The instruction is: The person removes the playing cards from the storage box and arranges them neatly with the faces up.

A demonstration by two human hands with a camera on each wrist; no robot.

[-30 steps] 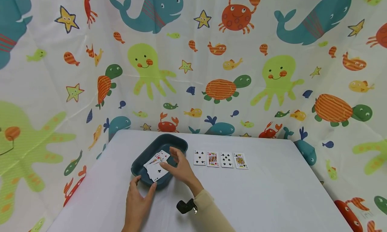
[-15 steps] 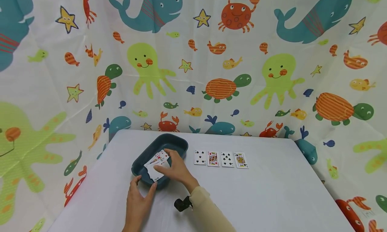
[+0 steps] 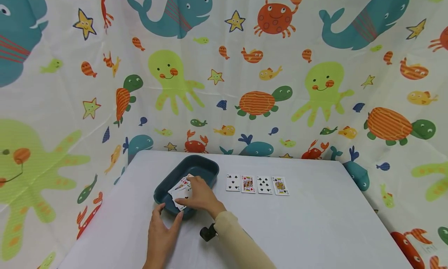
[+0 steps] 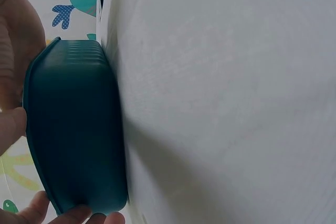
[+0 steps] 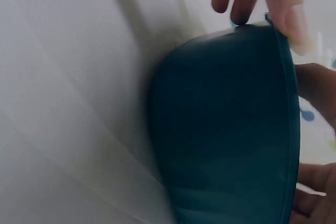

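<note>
A dark teal plastic bin (image 3: 162, 179) sits at the left of the table, holding a loose pile of playing cards (image 3: 181, 191). My left hand (image 3: 162, 234) grips its near corner, thumb and fingers apart at the rim. In the left wrist view, fingers of that hand (image 4: 79, 213) touch the outer wall. My right hand (image 3: 201, 195) reaches over the near right rim into the bin. Its thumb and fingers stand apart on either side of the pile, with card faces showing between them. From the right wrist, the bin wall (image 5: 226, 124) hides the fingertips and the cards.
Right of the bin, several playing cards lie face up in a row: a black spot card (image 3: 232, 182), a red face card (image 3: 248, 184), another black spot card (image 3: 264, 185) and a king (image 3: 280, 186). A sea-animal curtain (image 3: 224, 82) hangs behind the white table (image 3: 308, 218).
My right hand has moved left and down over the card pile, its thumb coming in to the pile's near side. The left hand and bin have stayed put.
</note>
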